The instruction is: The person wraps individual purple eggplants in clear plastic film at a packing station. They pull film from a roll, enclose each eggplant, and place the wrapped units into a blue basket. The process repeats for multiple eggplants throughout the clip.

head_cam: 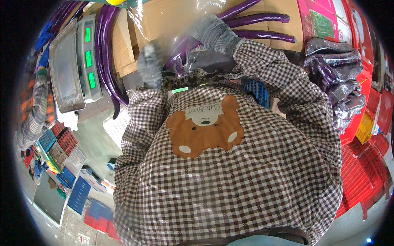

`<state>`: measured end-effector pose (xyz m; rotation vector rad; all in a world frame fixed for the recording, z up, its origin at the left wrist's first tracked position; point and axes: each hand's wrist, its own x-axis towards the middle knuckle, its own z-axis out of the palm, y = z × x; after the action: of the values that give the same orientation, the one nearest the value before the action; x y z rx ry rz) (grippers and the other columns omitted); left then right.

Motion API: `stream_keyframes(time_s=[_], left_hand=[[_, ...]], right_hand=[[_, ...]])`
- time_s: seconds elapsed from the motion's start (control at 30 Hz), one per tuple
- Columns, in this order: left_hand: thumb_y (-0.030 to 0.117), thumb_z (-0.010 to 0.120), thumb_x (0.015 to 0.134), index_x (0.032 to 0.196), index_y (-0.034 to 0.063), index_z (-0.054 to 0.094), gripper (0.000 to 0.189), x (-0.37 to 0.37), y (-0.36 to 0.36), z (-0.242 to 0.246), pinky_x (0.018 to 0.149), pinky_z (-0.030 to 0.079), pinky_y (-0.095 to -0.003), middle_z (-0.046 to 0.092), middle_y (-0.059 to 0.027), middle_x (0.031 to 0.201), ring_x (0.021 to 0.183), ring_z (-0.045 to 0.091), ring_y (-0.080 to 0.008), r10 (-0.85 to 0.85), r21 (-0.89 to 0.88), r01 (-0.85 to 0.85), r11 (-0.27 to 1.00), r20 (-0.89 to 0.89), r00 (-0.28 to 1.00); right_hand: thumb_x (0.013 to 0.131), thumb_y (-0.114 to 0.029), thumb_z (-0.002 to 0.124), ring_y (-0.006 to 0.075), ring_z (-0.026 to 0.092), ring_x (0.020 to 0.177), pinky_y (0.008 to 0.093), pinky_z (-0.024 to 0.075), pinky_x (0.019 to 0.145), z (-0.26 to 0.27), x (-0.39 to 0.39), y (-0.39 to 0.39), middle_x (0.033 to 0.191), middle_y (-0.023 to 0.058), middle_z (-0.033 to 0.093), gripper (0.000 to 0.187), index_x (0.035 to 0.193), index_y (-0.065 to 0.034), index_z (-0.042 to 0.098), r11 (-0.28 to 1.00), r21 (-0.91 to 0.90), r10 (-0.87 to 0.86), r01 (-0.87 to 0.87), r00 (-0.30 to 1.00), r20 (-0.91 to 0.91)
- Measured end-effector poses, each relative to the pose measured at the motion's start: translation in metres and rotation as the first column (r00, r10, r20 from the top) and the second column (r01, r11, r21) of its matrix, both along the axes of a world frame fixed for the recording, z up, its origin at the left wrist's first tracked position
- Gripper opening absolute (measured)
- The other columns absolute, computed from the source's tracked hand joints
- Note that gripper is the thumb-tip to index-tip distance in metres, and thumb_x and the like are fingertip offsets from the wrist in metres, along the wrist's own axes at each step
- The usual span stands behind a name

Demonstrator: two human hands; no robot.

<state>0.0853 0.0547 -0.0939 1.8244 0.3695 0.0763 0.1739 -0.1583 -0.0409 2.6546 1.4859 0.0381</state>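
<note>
My left hand (150, 66), in a grey knitted glove, is blurred beside a long purple eggplant (182, 52). Its fingers are too smeared to read. Over the far part of that eggplant reaches my right hand (217, 35), gloved the same way, its fingertips lost in blur and glare. Clear plastic film (197, 57) lies around the eggplant, below the right hand. Beyond the right hand, several loose eggplants (261, 21) spread across a cardboard sheet (283, 7).
At left stands a weighing scale (89, 58) with a metal pan (65, 67) and lit green displays. Long eggplants (106, 52) lie between it and the cardboard. Film-wrapped eggplant packs (335, 66) sit at right by a red crate (354, 129). Another person's striped sleeve (38, 101) shows far left.
</note>
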Motion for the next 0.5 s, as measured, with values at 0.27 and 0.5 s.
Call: stream_keyframes(time_s=[0.27, 0.5], left_hand=[[0.022, 0.068, 0.067, 0.104, 0.0037, 0.050, 0.045, -0.045, -0.025, 0.059, 0.072, 0.043, -0.0417, 0.054, -0.0138, 0.091, 0.085, 0.053, -0.0303, -0.575, 0.616, 0.183, 0.766, 0.530, 0.624], [0.026, 0.069, 0.069, 0.113, 0.0043, 0.046, 0.054, -0.041, -0.044, 0.032, 0.080, 0.043, -0.0373, 0.050, -0.0171, 0.105, 0.096, 0.051, -0.0308, -0.445, 0.652, 0.158, 0.741, 0.302, 0.843]], right_hand=[[0.065, -0.043, 0.063, 0.0248, 0.056, 0.083, 0.0387, 0.0440, 0.072, 0.003, 0.008, 0.005, 0.088, 0.0090, 0.054, 0.051, 0.103, -0.0116, 0.052, 0.999, -0.008, -0.036, 0.035, 0.978, -0.204], [0.062, -0.050, 0.065, 0.0287, 0.055, 0.087, 0.0383, 0.0434, 0.078, 0.019, -0.001, -0.005, 0.095, 0.0121, 0.054, 0.060, 0.104, -0.0082, 0.054, 0.997, -0.038, -0.078, 0.068, 0.881, -0.466]])
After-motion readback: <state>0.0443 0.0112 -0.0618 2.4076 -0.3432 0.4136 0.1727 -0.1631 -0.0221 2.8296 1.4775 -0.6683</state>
